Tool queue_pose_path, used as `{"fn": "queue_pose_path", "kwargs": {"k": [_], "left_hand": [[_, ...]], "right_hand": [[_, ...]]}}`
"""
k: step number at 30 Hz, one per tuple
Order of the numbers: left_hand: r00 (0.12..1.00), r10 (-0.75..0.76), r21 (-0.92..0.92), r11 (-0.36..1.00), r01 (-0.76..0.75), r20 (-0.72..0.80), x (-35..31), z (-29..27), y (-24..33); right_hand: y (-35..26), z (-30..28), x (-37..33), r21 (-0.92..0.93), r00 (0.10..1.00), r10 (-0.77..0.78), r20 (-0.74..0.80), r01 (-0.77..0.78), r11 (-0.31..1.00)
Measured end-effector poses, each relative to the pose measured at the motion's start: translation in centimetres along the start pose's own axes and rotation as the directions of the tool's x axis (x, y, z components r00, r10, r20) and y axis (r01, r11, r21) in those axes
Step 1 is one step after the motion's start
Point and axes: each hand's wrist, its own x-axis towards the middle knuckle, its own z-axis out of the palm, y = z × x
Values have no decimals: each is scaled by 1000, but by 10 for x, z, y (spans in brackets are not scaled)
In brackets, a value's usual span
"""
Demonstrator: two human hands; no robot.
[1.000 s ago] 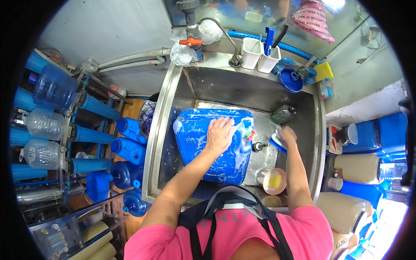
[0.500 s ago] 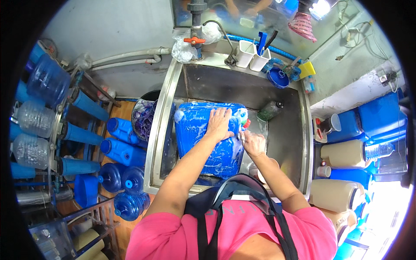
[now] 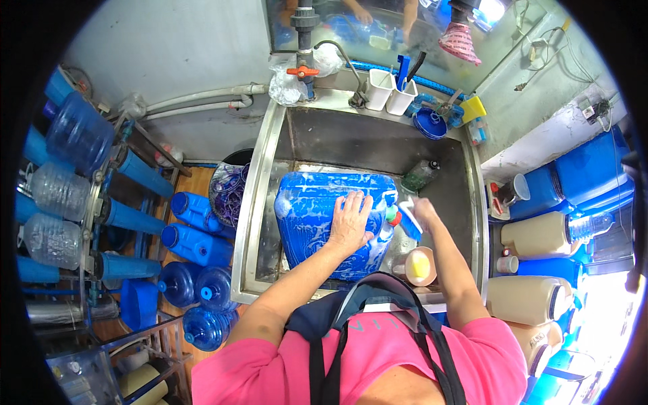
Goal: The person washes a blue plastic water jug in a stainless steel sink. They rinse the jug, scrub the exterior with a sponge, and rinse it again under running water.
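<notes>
A big blue plastic jerrycan [image 3: 307, 233], streaked with white suds, lies in the steel sink [image 3: 260, 223]. Its neck end faces right, where a red and a green piece [image 3: 393, 215] show. My left hand [image 3: 350, 222] presses on the jerrycan's upper face with spread fingers. Just right of the jerrycan, clear of it, my right hand [image 3: 425, 212] grips a blue-and-white scrub brush [image 3: 410, 225]; the hand is slightly blurred. Below the brush, a pale cup [image 3: 414, 267] with something yellow in it sits near the sink's front.
A green bottle [image 3: 421, 175] leans in the sink's far right corner. White holders [image 3: 379, 89] with brushes, a blue lid [image 3: 430, 123] and a yellow sponge [image 3: 473, 109] line the back ledge. Blue jugs [image 3: 196, 246] stand left; beige containers [image 3: 523, 297] stand right.
My right hand has moved right with the brush, off the jerrycan's end. The jerrycan has shifted slightly right and nearer. The pale cup has come into fuller view.
</notes>
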Motion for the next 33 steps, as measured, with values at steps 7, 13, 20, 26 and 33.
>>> {"fn": "queue_pose_path", "kwargs": {"k": [7,13,20,26,33], "left_hand": [[1000,-12,-8,1000,12,-7,-2,1,-1],[998,-50,-4,999,50,33,11,5,-10],[998,-64,4,998,64,15,21,14,-22],[998,-60,-21,998,60,31,23,13,-24],[994,-91,-19,996,92,58,28,15,-29]], "right_hand": [[-1,-8,4,-809,862,-47,504,490,325],[-71,34,-50,-657,776,-507,-377,162,736],[-104,51,-106,-828,832,-555,-19,298,475],[-122,50,-63,-739,819,-479,-315,105,665],[-86,48,-93,-810,877,-440,-191,112,576]]}}
